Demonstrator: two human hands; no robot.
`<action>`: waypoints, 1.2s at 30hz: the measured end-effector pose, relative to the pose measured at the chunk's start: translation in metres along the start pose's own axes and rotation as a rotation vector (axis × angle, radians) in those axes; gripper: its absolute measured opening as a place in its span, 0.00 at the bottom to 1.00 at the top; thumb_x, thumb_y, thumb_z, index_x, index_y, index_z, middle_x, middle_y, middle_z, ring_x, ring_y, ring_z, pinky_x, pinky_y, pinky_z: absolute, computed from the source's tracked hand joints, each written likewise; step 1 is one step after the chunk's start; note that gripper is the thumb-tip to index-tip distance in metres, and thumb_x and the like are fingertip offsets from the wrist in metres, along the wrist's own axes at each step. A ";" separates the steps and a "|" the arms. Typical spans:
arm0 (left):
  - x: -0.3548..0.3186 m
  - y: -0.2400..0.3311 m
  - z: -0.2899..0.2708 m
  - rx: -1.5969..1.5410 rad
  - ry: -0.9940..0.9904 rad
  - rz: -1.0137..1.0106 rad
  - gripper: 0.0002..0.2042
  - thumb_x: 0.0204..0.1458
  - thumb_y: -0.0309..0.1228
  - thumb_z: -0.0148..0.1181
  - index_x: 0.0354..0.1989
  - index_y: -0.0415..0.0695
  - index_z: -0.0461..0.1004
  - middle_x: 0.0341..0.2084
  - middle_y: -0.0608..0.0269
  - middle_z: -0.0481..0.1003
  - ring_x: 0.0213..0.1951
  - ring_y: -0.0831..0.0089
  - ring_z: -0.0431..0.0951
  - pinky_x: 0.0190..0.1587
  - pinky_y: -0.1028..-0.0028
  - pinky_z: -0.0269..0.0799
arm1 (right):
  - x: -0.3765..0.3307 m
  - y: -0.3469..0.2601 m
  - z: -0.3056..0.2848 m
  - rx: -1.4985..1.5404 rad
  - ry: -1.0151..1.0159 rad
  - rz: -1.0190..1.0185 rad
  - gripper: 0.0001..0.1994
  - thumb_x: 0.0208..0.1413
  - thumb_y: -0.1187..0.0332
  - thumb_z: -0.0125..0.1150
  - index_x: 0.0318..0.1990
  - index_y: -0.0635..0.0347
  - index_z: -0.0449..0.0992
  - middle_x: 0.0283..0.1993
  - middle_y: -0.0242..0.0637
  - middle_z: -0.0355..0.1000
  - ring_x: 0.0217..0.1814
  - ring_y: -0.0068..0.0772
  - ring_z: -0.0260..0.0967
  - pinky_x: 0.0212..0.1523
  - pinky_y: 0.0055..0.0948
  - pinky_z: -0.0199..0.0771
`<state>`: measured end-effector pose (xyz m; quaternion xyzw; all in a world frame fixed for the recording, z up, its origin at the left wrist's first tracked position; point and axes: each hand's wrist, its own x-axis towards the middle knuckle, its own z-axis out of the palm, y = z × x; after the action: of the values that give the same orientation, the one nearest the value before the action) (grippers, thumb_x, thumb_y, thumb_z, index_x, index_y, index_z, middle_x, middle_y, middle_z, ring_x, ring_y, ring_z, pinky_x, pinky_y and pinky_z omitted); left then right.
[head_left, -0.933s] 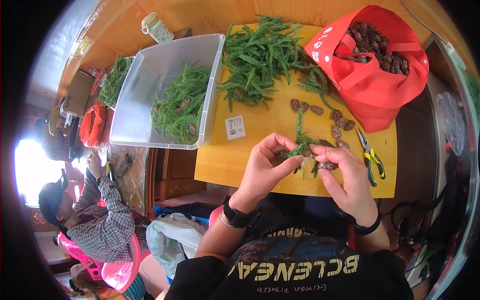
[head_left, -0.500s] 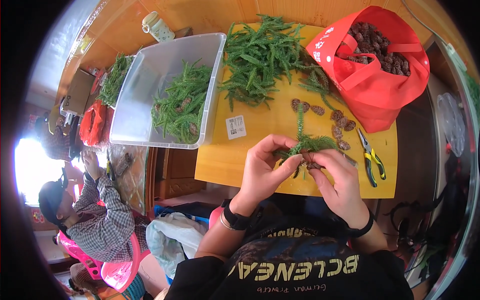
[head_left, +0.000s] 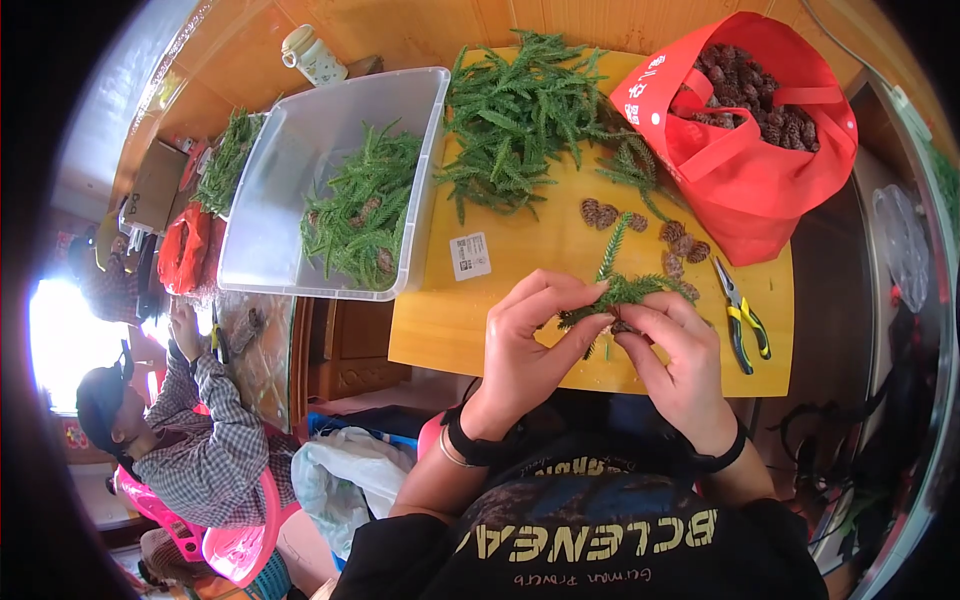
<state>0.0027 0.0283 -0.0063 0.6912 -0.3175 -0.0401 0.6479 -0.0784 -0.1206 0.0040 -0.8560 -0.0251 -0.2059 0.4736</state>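
Observation:
Above the near edge of the yellow table, both my hands pinch a small green pine sprig [head_left: 632, 289] with one twig pointing away from me. My left hand [head_left: 535, 340] closes thumb and fingers on its left side. On the other side, my right hand [head_left: 680, 362] grips near the base, where a brown pine cone [head_left: 623, 328] shows partly between the fingertips. Whether the cone is fastened to the sprig I cannot tell. Just beyond lie several loose pine cones [head_left: 686, 243], and to their right a pair of pliers [head_left: 742, 318] with black and yellow handles.
A clear plastic bin [head_left: 270, 220] holding sprigs and cones stands left. A pile of green sprigs [head_left: 525, 120] lies at the back beside a red bag [head_left: 740, 180] full of cones. A white label card [head_left: 470, 256] rests on the yellow table [head_left: 440, 330]. Another person [head_left: 205, 430] sits at far left.
My left fingers have shifted slightly up along the sprig. The upright twig now leans a little more to the right. The cone stays between my fingertips.

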 end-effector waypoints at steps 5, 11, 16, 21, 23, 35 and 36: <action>-0.005 0.007 0.006 -0.194 0.131 -0.142 0.11 0.39 0.16 0.66 0.32 0.34 0.72 0.30 0.59 0.74 0.35 0.76 0.74 0.41 0.78 0.70 | 0.001 -0.003 0.002 0.135 0.040 0.063 0.12 0.43 0.84 0.60 0.37 0.68 0.73 0.36 0.40 0.69 0.35 0.29 0.72 0.31 0.21 0.73; -0.004 0.004 0.001 -0.068 0.027 -0.039 0.11 0.38 0.16 0.66 0.30 0.35 0.71 0.28 0.58 0.75 0.33 0.74 0.75 0.39 0.77 0.71 | -0.003 0.002 0.005 0.274 0.070 0.121 0.13 0.43 0.86 0.59 0.39 0.67 0.70 0.37 0.38 0.69 0.38 0.25 0.71 0.34 0.20 0.74; -0.002 0.005 -0.001 -0.040 0.011 0.018 0.10 0.38 0.15 0.65 0.30 0.34 0.71 0.27 0.58 0.74 0.32 0.72 0.74 0.38 0.77 0.70 | -0.002 -0.002 0.005 0.326 0.130 0.135 0.14 0.43 0.87 0.59 0.38 0.67 0.68 0.41 0.37 0.64 0.41 0.25 0.71 0.36 0.18 0.73; 0.000 0.004 -0.001 -0.105 0.016 -0.004 0.09 0.39 0.14 0.63 0.30 0.34 0.71 0.29 0.57 0.73 0.34 0.72 0.74 0.38 0.77 0.70 | 0.000 -0.002 0.005 0.271 0.142 0.075 0.15 0.41 0.88 0.62 0.38 0.68 0.70 0.39 0.39 0.65 0.39 0.28 0.73 0.35 0.20 0.78; 0.002 0.005 -0.001 -0.134 0.025 0.023 0.08 0.40 0.13 0.62 0.29 0.34 0.71 0.31 0.57 0.73 0.35 0.72 0.73 0.39 0.76 0.70 | -0.001 -0.001 0.005 0.283 0.147 0.075 0.14 0.41 0.88 0.61 0.37 0.68 0.70 0.39 0.39 0.66 0.39 0.28 0.73 0.35 0.20 0.78; 0.004 0.013 -0.004 -0.277 -0.040 -0.112 0.06 0.43 0.14 0.59 0.29 0.33 0.70 0.34 0.54 0.73 0.37 0.74 0.73 0.42 0.77 0.70 | -0.001 0.000 0.009 0.470 0.172 0.177 0.11 0.44 0.88 0.59 0.37 0.70 0.70 0.39 0.39 0.67 0.38 0.25 0.73 0.36 0.19 0.76; 0.004 0.013 -0.004 -0.277 -0.039 -0.112 0.06 0.43 0.14 0.59 0.29 0.33 0.70 0.34 0.54 0.73 0.37 0.74 0.73 0.42 0.77 0.70 | -0.001 0.000 0.009 0.486 0.166 0.188 0.11 0.44 0.88 0.58 0.36 0.70 0.70 0.39 0.39 0.68 0.38 0.25 0.73 0.36 0.19 0.76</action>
<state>0.0026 0.0305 0.0081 0.6108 -0.2826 -0.1332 0.7276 -0.0767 -0.1130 -0.0002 -0.6959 0.0444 -0.2183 0.6827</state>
